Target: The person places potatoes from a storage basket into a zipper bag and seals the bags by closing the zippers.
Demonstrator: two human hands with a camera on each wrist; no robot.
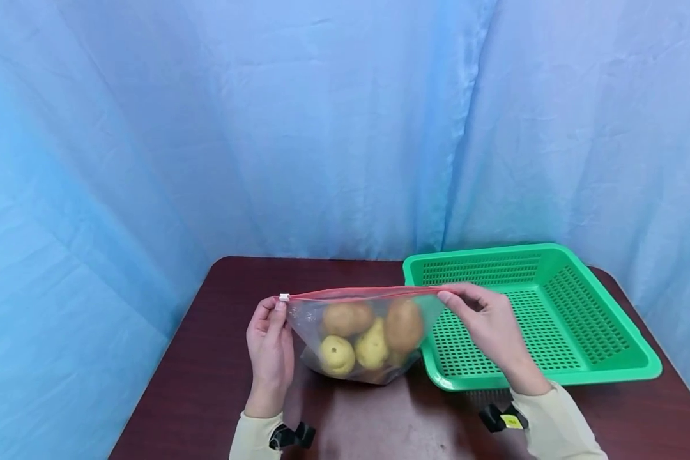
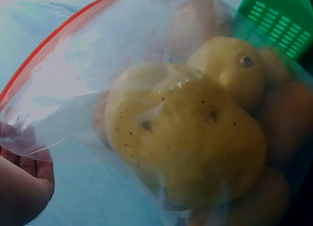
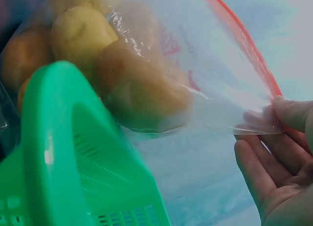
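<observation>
A clear zipper bag (image 1: 356, 313) with a red top edge hangs stretched between both hands, filled with several yellow and brown potatoes (image 1: 337, 355). My left hand (image 1: 270, 348) pinches the bag's left top corner, right by the white slider (image 1: 284, 297). At the opposite top corner, my right hand (image 1: 489, 326) grips the red edge between thumb and fingers. Through the plastic in the left wrist view, a large speckled yellow potato (image 2: 186, 133) shows close up. Red markings on the bag appear in the right wrist view. The bag's bottom is low, at the tabletop.
A green perforated plastic basket (image 1: 646, 367) stands on the dark red table (image 1: 207, 358) at the right, partly behind the bag and right hand. Blue curtains (image 1: 322, 128) hang behind and at both sides of the table.
</observation>
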